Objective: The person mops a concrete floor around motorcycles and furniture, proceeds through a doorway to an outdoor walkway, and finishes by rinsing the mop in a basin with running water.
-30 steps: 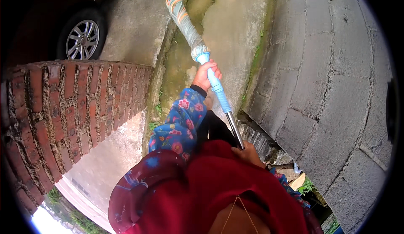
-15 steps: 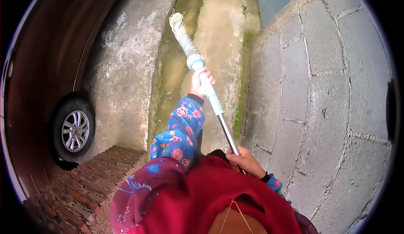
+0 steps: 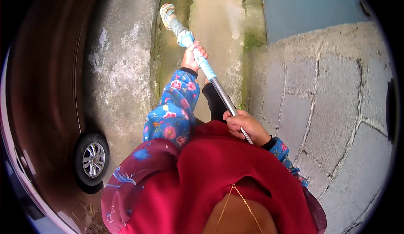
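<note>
Fingers of the right hand wrap the near metal shaft of the mop; farther along, the left hand closes around its pale blue section. Mop head rests far off in the mossy concrete gutter, car wheel left, block wall right.

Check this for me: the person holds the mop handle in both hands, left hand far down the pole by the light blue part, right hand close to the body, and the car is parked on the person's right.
One thing is wrong: the car is on the person's left, as the head view shows. The rest holds: the left hand holds the mop handle by its light blue part, and the right hand holds it close to the body.
</note>
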The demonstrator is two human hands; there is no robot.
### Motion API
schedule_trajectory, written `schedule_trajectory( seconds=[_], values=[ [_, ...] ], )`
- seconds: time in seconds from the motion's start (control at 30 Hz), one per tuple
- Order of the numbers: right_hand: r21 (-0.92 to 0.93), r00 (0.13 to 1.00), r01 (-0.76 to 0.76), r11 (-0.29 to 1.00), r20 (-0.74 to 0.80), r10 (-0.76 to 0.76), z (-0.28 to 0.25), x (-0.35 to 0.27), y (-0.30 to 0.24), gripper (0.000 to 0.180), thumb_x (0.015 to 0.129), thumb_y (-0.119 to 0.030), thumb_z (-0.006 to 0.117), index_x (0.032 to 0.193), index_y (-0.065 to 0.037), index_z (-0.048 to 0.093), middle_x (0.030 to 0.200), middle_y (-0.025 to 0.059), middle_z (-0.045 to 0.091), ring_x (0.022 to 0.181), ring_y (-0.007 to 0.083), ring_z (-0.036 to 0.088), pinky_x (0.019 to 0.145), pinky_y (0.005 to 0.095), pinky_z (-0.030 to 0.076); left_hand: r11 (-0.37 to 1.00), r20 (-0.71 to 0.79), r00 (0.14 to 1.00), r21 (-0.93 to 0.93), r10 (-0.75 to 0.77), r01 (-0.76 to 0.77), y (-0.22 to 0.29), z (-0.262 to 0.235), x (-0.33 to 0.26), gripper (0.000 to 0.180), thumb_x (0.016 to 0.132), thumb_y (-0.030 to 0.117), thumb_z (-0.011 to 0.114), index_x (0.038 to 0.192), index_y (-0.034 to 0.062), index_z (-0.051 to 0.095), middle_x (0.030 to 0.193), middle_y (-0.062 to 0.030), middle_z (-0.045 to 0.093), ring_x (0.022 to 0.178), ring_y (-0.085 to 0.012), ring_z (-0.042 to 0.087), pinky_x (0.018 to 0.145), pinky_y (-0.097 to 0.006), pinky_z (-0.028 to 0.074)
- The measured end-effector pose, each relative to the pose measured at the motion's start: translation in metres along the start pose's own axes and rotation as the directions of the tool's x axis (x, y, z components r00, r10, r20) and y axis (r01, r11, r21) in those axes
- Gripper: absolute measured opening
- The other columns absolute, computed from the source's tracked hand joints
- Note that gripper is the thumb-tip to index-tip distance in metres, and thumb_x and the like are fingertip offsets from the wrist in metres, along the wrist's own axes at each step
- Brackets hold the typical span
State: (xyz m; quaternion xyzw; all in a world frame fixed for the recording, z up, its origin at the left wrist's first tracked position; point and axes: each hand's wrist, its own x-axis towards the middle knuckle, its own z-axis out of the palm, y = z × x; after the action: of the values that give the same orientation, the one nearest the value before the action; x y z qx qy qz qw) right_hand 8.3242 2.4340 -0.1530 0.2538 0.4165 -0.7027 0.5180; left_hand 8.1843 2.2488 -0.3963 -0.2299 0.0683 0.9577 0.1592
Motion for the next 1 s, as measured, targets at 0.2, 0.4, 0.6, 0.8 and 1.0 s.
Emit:
schedule_trajectory(
  seconds=[0.2,0.4,0.6,0.8,1.0],
  values=[
    [-0.232,0.993,-0.095,0.968,-0.092,0.076,0.012,0.071,-0.150,0.010,0.081,-0.012,0.048,0.086,-0.005,0.044,0.053,-0.0015,0.038,0.038,0.0080,0.035,0.036,0.0223,0.027,0.993,-0.143,0.988,0.086,-0.063,0.076,0.095,0.040,0.114,0.014,0.080,0.012,0.053,0.070,0.0090,0.044,0.054,-0.0016,0.042,0.050,-0.0177,0.044,0.051,-0.035,0.040],
    [-0.150,0.991,-0.128,0.980,-0.055,0.121,0.005,0.121,-0.281,0.011,0.079,-0.007,0.048,0.090,-0.006,0.045,0.059,0.0000,0.041,0.040,0.0081,0.037,0.036,0.0219,0.030,0.988,0.023,0.995,-0.119,0.101,-0.097,0.128,0.091,0.232,0.012,0.078,0.009,0.050,0.088,0.0036,0.051,0.053,-0.0001,0.039,0.045,-0.0155,0.040,0.045,-0.033,0.035],
    [0.211,0.997,-0.074,0.975,0.038,0.067,-0.017,0.227,-0.429,0.012,0.087,-0.016,0.048,0.092,-0.005,0.046,0.054,-0.0004,0.039,0.037,0.0081,0.033,0.035,0.0222,0.026,0.948,0.139,0.989,-0.320,0.056,-0.009,0.169,0.167,0.380,0.011,0.079,0.009,0.048,0.090,0.0071,0.048,0.054,-0.0021,0.040,0.044,-0.0177,0.041,0.045,-0.034,0.036],
    [0.041,0.983,-0.131,0.991,-0.121,0.135,-0.001,0.306,-0.590,0.005,0.083,-0.010,0.048,0.086,-0.007,0.047,0.052,-0.0038,0.036,0.034,0.0057,0.029,0.032,0.0222,0.023,0.987,-0.024,0.987,-0.033,-0.161,0.160,0.257,0.224,0.521,0.009,0.076,0.011,0.050,0.069,0.0100,0.045,0.052,-0.0031,0.042,0.046,-0.0207,0.045,0.047,-0.036,0.040],
    [-0.056,0.973,-0.105,0.993,-0.213,0.091,-0.021,0.360,-0.720,0.006,0.082,-0.011,0.048,0.083,-0.008,0.044,0.053,-0.0039,0.036,0.035,0.0051,0.030,0.033,0.0207,0.022,0.942,-0.269,0.937,0.188,-0.225,0.280,0.299,0.283,0.652,0.009,0.075,0.011,0.051,0.069,0.0075,0.045,0.055,-0.0051,0.045,0.049,-0.0213,0.047,0.049,-0.037,0.042]
  ],
)
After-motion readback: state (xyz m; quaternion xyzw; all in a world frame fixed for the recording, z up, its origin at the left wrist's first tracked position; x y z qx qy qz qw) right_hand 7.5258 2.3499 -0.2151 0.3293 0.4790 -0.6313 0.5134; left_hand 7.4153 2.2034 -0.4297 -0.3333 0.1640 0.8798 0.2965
